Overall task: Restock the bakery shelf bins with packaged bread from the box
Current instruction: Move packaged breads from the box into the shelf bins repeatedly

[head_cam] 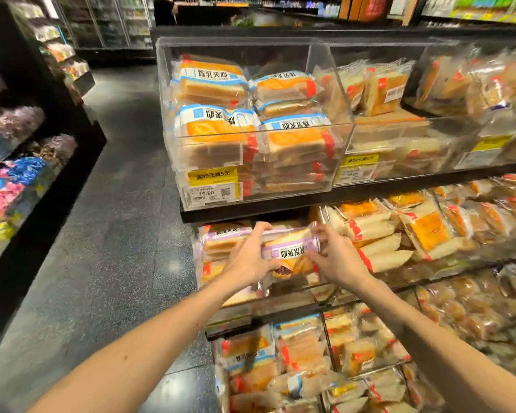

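Note:
A purple-labelled bread package (292,251) is held over the left bin of the middle shelf (280,305). My left hand (251,257) grips its left end, fingers curled over the top. My right hand (337,257) pinches its right end. Another purple-labelled package (221,239) lies in the same bin behind my left hand. The supply box is not in view.
The clear top bin (176,120) holds blue-labelled bread packages (218,126) with a yellow price tag (212,184). Red-marked packages (423,231) fill the bins to the right and the bottom shelf (310,368). A dark aisle floor (116,234) and a candy shelf (18,174) lie left.

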Demonstrator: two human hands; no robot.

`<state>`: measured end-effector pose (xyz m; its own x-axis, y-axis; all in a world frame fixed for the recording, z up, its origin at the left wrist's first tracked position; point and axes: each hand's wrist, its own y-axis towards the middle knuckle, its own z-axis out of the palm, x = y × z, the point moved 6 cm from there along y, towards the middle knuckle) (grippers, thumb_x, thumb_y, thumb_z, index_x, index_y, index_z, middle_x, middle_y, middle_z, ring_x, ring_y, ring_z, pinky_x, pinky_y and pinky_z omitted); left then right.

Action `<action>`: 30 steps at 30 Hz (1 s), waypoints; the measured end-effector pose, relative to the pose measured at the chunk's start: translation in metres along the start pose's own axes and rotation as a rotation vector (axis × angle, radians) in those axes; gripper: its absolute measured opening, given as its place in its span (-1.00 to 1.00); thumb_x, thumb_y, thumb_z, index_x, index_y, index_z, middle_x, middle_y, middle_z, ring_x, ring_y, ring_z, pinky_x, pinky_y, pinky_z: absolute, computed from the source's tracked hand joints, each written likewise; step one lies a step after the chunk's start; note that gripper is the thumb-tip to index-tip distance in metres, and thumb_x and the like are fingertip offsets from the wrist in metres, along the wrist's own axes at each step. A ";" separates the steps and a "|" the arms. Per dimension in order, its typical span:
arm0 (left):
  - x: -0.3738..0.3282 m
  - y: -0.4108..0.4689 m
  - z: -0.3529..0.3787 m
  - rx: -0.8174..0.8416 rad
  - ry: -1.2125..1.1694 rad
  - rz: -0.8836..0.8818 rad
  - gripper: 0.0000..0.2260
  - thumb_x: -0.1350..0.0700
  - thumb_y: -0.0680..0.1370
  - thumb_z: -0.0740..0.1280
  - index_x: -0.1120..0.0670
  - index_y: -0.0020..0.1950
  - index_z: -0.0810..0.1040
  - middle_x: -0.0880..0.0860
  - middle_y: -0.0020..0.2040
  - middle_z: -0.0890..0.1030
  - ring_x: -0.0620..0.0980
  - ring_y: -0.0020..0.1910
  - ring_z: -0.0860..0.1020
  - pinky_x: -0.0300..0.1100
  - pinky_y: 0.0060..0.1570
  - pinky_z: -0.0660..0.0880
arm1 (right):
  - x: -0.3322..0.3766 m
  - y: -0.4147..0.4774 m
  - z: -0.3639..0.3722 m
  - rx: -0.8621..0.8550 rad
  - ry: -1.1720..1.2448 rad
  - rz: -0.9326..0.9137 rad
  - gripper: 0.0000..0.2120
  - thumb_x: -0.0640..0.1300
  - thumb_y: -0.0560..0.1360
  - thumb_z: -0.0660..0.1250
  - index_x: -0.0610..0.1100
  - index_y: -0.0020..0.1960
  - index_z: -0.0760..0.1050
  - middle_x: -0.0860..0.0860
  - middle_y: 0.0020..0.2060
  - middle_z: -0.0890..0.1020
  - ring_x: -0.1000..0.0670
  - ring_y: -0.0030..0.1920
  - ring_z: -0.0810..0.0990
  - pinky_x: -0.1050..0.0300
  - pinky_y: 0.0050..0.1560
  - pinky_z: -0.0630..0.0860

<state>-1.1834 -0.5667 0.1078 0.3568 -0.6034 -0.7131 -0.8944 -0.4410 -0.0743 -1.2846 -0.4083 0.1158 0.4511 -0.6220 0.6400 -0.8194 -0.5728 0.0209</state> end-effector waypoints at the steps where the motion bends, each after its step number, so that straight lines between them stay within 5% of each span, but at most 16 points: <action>1: -0.001 0.006 0.005 0.007 0.089 -0.011 -0.49 0.01 0.45 0.51 -0.10 0.32 0.37 -0.02 0.01 0.56 0.05 0.09 0.52 -0.08 0.08 0.45 | 0.000 0.005 0.001 0.011 -0.063 -0.002 -0.62 -0.08 0.56 0.40 -0.05 0.32 0.37 -0.07 0.09 0.61 -0.11 0.05 0.64 -0.02 0.10 0.57; 6: -0.004 0.022 0.030 0.031 0.538 -0.025 -0.55 -0.08 0.54 0.40 -0.05 0.41 0.46 0.14 0.24 0.58 0.16 0.30 0.42 -0.01 0.24 0.41 | -0.009 0.014 0.020 0.082 -0.318 -0.025 -0.61 -0.14 0.64 0.23 -0.21 0.43 0.27 -0.23 0.16 0.61 -0.27 0.16 0.60 -0.09 0.13 0.51; 9: -0.004 0.018 0.043 0.035 0.744 -0.049 -0.56 -0.08 0.59 0.31 0.00 0.45 0.42 0.21 0.39 0.43 0.20 0.39 0.31 0.07 0.35 0.32 | -0.014 0.015 0.027 0.114 -0.473 -0.102 -0.56 -0.18 0.66 0.17 -0.27 0.50 0.23 -0.22 0.19 0.60 -0.23 0.18 0.61 -0.07 0.16 0.52; 14: -0.003 -0.002 0.053 -0.028 0.774 -0.024 -0.47 -0.08 0.63 0.24 -0.03 0.56 0.16 0.19 0.49 0.25 0.17 0.47 0.22 0.09 0.34 0.33 | -0.012 0.010 0.025 0.141 -0.611 -0.205 -0.67 -0.24 0.64 0.19 -0.29 0.38 0.40 -0.25 0.30 0.50 -0.21 0.23 0.58 -0.01 0.15 0.53; 17: -0.009 -0.020 0.043 -0.165 0.560 0.013 -0.52 -0.06 0.61 0.30 -0.01 0.49 0.27 0.09 0.43 0.34 0.08 0.40 0.34 0.01 0.31 0.37 | -0.014 0.006 0.017 0.154 -0.544 -0.206 -0.68 -0.19 0.64 0.19 -0.28 0.34 0.45 -0.27 0.39 0.37 -0.23 0.22 0.57 -0.03 0.17 0.50; 20: -0.008 -0.042 0.022 -0.217 0.426 -0.006 -0.62 0.00 0.61 0.31 0.03 0.41 0.40 0.06 0.32 0.48 0.08 0.34 0.41 0.00 0.28 0.39 | -0.004 -0.004 0.009 0.096 -0.461 -0.270 -0.61 -0.04 0.62 0.25 -0.21 0.37 0.43 -0.21 0.32 0.46 -0.23 0.19 0.57 -0.06 0.13 0.52; 23: 0.001 -0.085 -0.018 -0.311 0.279 -0.088 -0.81 0.04 0.60 0.34 0.03 0.19 0.54 -0.02 -0.08 0.59 0.07 0.02 0.57 -0.05 0.00 0.50 | 0.035 -0.029 0.015 0.098 -0.369 -0.416 -0.68 0.01 0.58 0.30 -0.15 0.24 0.53 -0.15 0.14 0.61 -0.20 0.13 0.59 -0.04 0.02 0.51; 26: 0.020 -0.158 -0.060 -0.470 0.173 -0.165 -0.95 0.05 0.56 0.39 -0.04 -0.05 0.54 -0.12 -0.36 0.48 -0.18 -0.34 0.47 -0.12 -0.18 0.47 | 0.085 -0.076 0.039 0.179 -0.228 -0.567 -0.73 0.00 0.55 0.35 -0.13 0.17 0.56 -0.10 0.03 0.64 -0.15 0.07 0.60 0.01 -0.04 0.45; 30: 0.060 -0.302 -0.096 -0.668 0.134 -0.343 -0.94 0.08 0.53 0.43 -0.01 -0.07 0.57 -0.11 -0.35 0.46 -0.25 -0.44 0.39 -0.19 -0.26 0.39 | 0.152 -0.180 0.095 0.383 -0.020 -0.813 -0.77 -0.01 0.52 0.40 -0.12 0.09 0.59 -0.07 -0.06 0.66 -0.12 -0.02 0.63 0.00 0.00 0.51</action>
<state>-0.8657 -0.5335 0.1547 0.6532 -0.4171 -0.6320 -0.3900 -0.9007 0.1915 -1.0348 -0.4499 0.1366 0.8493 0.0457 0.5259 -0.0723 -0.9768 0.2017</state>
